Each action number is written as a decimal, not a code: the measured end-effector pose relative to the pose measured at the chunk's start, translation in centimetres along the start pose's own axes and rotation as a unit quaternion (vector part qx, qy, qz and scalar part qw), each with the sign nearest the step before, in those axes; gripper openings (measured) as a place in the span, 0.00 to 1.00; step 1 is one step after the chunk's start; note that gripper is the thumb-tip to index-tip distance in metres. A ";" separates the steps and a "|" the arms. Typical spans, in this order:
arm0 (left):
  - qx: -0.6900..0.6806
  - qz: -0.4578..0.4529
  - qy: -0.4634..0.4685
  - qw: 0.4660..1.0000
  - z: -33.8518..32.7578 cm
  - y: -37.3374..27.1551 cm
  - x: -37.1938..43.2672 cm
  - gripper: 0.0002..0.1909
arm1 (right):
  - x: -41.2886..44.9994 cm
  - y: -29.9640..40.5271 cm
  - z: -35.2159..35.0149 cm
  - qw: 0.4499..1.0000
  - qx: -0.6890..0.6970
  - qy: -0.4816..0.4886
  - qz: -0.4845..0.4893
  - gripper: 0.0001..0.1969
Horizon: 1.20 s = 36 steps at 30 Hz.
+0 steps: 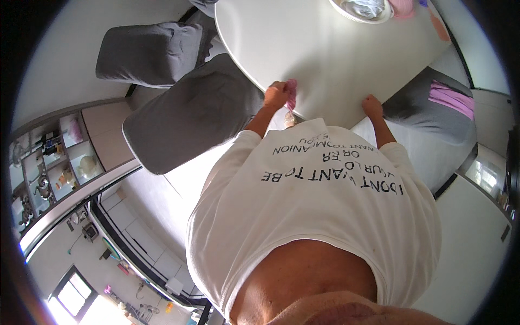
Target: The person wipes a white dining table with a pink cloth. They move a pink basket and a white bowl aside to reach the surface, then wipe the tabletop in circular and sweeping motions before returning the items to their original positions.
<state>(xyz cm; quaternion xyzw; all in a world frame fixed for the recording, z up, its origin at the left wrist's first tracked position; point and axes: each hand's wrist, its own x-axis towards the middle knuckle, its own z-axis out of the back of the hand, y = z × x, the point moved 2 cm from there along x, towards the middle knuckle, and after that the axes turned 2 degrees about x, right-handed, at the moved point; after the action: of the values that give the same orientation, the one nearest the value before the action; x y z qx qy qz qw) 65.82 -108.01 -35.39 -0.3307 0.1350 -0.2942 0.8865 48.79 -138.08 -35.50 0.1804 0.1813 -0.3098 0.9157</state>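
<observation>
My left hand (276,96) is at the near left edge of a white tabletop (325,61), its fingers closed on a crumpled pink cloth (291,94). The cloth hangs beside the fingers, partly over the table's edge. Close to the table's near right edge, my right hand (372,106) is curled into a loose fist, and no object shows in it. Its fingertips are hidden beneath the hand.
A white basket (357,17) holding white cloth stands at the table's far side, beside a pink item (403,8). Grey-covered chairs (195,113) flank the table on the left. On the right, another grey chair (434,126) bears a folded pink cloth (451,99).
</observation>
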 end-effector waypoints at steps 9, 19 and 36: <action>0.154 0.128 -0.123 0.972 6.0 7.4 1.8 0.22 | 0.9 -1.5 -1.9 0.996 0.083 -0.028 -0.032 0.15; 0.159 0.159 -0.010 0.974 5.9 6.8 1.3 0.27 | 0.6 -2.4 -2.2 0.994 0.089 -0.063 -0.013 0.11; 0.046 0.259 0.077 0.962 7.3 4.1 1.0 0.20 | 0.5 -2.4 -2.2 0.998 0.037 -0.038 -0.030 0.12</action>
<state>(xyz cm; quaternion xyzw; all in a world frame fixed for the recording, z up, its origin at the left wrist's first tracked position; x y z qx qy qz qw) 71.51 -102.39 -32.78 -0.2195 0.2703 -0.0853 0.9335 47.18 -139.17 -38.12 0.1968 0.1406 -0.3505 0.9048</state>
